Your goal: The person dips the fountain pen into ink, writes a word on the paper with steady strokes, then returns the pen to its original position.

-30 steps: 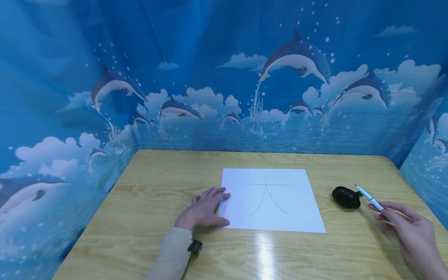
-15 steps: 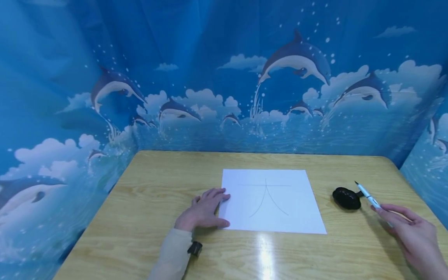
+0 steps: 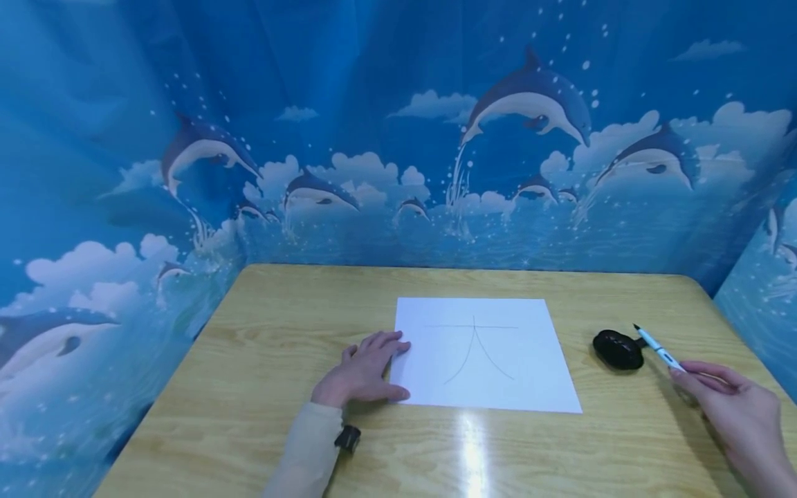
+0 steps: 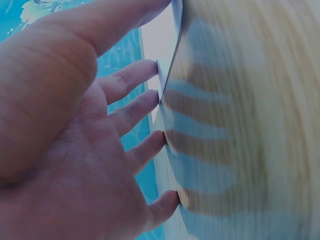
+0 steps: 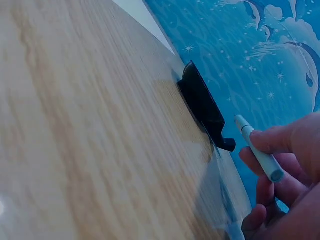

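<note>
My right hand [image 3: 735,404] pinches a light blue pen [image 3: 660,348] with a black tip, tilted up and away beside the black dish. In the right wrist view, thumb and fingers grip the pen [image 5: 260,155] above the table. The glossy black dish [image 3: 616,350] has a short handle that the pen partly overlaps in the head view. My left hand [image 3: 364,373] lies spread at the left edge of a white paper sheet [image 3: 423,387], thumb and fingertips on it. Thin lines on the sheet form a horizontal stroke, a short vertical and two curving legs.
A light wood table [image 3: 261,387] carries everything, its far edge meeting a blue curtain [image 3: 349,83] printed with dolphins. A black strap piece [image 3: 347,438] sits at the left sleeve cuff [image 3: 311,443].
The pen has shifted slightly in my right hand's fingers, and its tip looks thicker and darker than a second ago. The left hand, sheet and dish stay in place.
</note>
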A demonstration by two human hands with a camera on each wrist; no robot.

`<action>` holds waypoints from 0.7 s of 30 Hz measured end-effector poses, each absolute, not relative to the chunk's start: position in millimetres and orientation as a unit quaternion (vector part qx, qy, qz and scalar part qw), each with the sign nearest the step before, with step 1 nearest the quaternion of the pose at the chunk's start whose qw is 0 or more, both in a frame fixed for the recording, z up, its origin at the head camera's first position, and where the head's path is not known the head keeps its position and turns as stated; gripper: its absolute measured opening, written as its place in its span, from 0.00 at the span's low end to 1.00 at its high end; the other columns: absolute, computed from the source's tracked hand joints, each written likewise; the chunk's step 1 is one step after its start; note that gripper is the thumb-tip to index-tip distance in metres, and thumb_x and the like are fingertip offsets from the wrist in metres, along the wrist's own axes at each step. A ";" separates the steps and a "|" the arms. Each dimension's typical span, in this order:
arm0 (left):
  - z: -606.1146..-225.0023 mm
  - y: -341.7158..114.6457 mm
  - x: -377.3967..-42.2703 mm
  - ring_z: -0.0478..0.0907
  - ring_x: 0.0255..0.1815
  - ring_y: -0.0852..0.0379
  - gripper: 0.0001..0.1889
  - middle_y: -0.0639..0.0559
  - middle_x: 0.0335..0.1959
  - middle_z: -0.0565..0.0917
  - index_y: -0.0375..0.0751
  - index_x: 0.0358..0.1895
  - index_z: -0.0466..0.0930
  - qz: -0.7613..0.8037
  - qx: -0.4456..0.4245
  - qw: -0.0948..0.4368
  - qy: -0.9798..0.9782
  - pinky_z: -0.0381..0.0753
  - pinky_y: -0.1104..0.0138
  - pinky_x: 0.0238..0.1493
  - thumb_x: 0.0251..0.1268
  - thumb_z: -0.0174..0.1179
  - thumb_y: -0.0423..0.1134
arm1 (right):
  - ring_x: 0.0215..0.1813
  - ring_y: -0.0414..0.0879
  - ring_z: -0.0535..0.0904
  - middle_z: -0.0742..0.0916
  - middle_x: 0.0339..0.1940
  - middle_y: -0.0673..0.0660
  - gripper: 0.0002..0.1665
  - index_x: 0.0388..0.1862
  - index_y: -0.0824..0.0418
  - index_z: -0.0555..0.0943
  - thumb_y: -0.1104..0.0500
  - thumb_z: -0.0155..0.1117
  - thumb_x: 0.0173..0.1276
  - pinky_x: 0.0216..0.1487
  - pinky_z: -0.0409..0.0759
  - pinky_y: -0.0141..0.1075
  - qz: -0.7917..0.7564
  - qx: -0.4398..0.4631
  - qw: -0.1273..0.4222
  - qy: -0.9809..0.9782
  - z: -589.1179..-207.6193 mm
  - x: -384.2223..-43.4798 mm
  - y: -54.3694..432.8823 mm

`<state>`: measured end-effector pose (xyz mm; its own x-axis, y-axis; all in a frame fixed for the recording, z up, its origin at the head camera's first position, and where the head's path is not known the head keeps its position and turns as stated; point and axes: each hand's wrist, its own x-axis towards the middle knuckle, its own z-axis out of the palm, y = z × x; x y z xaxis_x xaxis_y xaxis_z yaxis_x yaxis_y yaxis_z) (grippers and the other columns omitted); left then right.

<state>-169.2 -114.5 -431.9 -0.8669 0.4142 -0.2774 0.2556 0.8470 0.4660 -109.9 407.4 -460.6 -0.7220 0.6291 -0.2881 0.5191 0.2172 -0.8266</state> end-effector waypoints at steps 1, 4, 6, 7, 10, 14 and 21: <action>-431.3 -114.6 -169.1 0.48 0.86 0.42 0.41 0.52 0.83 0.58 0.54 0.76 0.68 0.211 0.177 0.188 0.943 0.48 0.33 0.79 0.60 0.72 0.55 | 0.23 0.19 0.75 0.76 0.18 0.22 0.12 0.49 0.49 0.84 0.49 0.70 0.70 0.24 0.78 0.25 0.487 -0.371 0.051 -0.789 -459.6 -111.0 406.1; -430.6 -115.0 -169.6 0.48 0.85 0.41 0.41 0.52 0.83 0.58 0.53 0.76 0.68 0.213 0.177 0.190 0.942 0.48 0.33 0.79 0.60 0.72 0.55 | 0.22 0.18 0.70 0.77 0.21 0.25 0.29 0.63 0.63 0.79 0.47 0.69 0.71 0.24 0.76 0.26 0.432 -0.367 0.044 -0.823 -456.8 -113.7 404.0; -430.8 -115.2 -170.4 0.48 0.85 0.41 0.41 0.52 0.83 0.58 0.54 0.76 0.68 0.213 0.178 0.191 0.942 0.48 0.32 0.79 0.59 0.72 0.55 | 0.23 0.18 0.68 0.81 0.24 0.30 0.34 0.66 0.66 0.77 0.45 0.68 0.71 0.25 0.74 0.27 0.400 -0.357 0.041 -0.843 -456.0 -114.6 404.0; -430.9 -115.4 -170.8 0.48 0.85 0.41 0.41 0.52 0.83 0.58 0.54 0.76 0.68 0.214 0.179 0.191 0.941 0.48 0.32 0.78 0.60 0.72 0.55 | 0.23 0.18 0.68 0.83 0.25 0.32 0.35 0.66 0.67 0.77 0.44 0.68 0.70 0.27 0.73 0.28 0.388 -0.350 0.040 -0.852 -455.9 -115.0 404.4; -432.7 -115.7 -172.1 0.48 0.85 0.42 0.41 0.53 0.84 0.58 0.55 0.77 0.67 0.212 0.180 0.191 0.941 0.48 0.33 0.79 0.60 0.72 0.56 | 0.24 0.20 0.68 0.87 0.26 0.37 0.36 0.64 0.66 0.79 0.42 0.69 0.69 0.29 0.71 0.32 0.363 -0.336 0.039 -0.868 -455.9 -116.1 405.8; -432.7 -115.6 -172.5 0.48 0.86 0.42 0.41 0.53 0.84 0.58 0.55 0.76 0.67 0.211 0.182 0.189 0.942 0.48 0.33 0.79 0.60 0.72 0.56 | 0.25 0.25 0.71 0.90 0.28 0.43 0.34 0.62 0.66 0.80 0.42 0.70 0.68 0.30 0.70 0.35 0.343 -0.315 0.034 -0.884 -457.2 -116.5 407.0; -429.9 -116.4 -172.3 0.48 0.85 0.41 0.41 0.52 0.83 0.58 0.54 0.76 0.68 0.211 0.180 0.190 0.942 0.48 0.33 0.79 0.60 0.72 0.56 | 0.31 0.30 0.73 0.93 0.35 0.59 0.33 0.55 0.68 0.82 0.41 0.70 0.67 0.42 0.65 0.42 0.300 -0.258 0.036 -0.918 -456.0 -113.0 404.9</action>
<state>-172.3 -116.4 -429.9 -0.8630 0.4195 -0.2814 0.2591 0.8459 0.4662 -113.0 404.9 -456.0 -0.8641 0.4953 -0.0895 0.4527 0.6869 -0.5685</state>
